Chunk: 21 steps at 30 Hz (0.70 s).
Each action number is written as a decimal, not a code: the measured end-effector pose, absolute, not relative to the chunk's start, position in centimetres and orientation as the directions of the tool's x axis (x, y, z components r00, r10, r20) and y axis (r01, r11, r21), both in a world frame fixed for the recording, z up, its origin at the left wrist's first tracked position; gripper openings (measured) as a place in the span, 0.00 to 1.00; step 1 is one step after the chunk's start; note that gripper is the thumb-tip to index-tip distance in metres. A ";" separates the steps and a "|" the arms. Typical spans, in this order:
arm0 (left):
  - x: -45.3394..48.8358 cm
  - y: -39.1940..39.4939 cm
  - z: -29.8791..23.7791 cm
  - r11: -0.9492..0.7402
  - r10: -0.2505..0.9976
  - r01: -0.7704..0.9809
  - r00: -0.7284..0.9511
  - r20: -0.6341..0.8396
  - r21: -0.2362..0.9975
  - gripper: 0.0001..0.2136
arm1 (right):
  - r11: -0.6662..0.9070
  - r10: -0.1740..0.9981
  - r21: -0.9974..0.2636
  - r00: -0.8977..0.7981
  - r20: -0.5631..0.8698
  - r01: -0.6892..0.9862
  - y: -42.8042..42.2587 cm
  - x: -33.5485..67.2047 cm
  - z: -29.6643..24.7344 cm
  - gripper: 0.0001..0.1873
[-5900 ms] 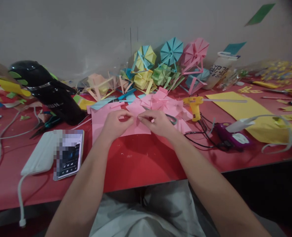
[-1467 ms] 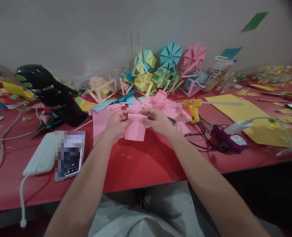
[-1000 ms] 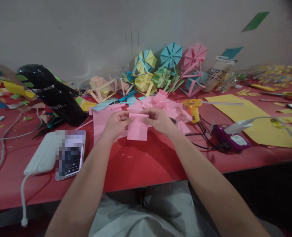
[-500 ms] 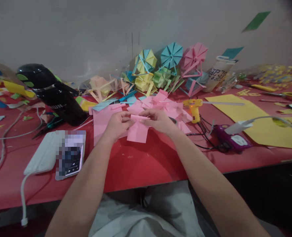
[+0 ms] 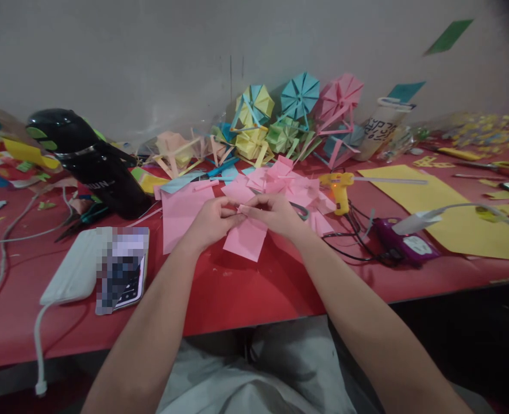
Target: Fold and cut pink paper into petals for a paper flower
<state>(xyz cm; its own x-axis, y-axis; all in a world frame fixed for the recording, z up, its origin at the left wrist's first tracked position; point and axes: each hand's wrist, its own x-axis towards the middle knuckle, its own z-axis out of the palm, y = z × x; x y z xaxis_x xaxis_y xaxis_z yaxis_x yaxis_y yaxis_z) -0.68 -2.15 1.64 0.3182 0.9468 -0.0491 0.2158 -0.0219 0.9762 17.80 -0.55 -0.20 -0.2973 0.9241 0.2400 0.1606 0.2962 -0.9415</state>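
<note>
My left hand and my right hand meet over the red table, both pinching the top edge of a small pink paper piece that hangs below my fingers, tilted. A larger flat pink sheet lies just left of my left hand. A heap of folded pink paper shapes sits right behind my hands.
A phone on a white power bank lies at left, beside a black device. A yellow glue gun, a purple gadget with cables and yellow paper are at right. Coloured paper pinwheels stand by the wall.
My hands have drawn closer together on the pink piece's top edge, and the piece has dropped lower and tilted. Earlier it was held higher and squarer.
</note>
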 end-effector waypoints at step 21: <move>-0.7 -1.8 1.0 -0.049 0.973 0.228 0.232 -0.005 0.972 0.25 | 0.393 0.907 -0.907 -0.231 0.354 0.153 -0.5 17.2 -0.5 0.12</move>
<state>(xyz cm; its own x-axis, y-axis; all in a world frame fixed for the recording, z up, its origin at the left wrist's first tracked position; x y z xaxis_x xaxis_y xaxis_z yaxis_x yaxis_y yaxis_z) -0.70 -1.80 0.98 0.2316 0.9728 -0.0054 0.2282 -0.0490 0.9724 17.23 -0.55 -0.49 -0.2306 0.9066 0.3535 0.1531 0.3926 -0.9069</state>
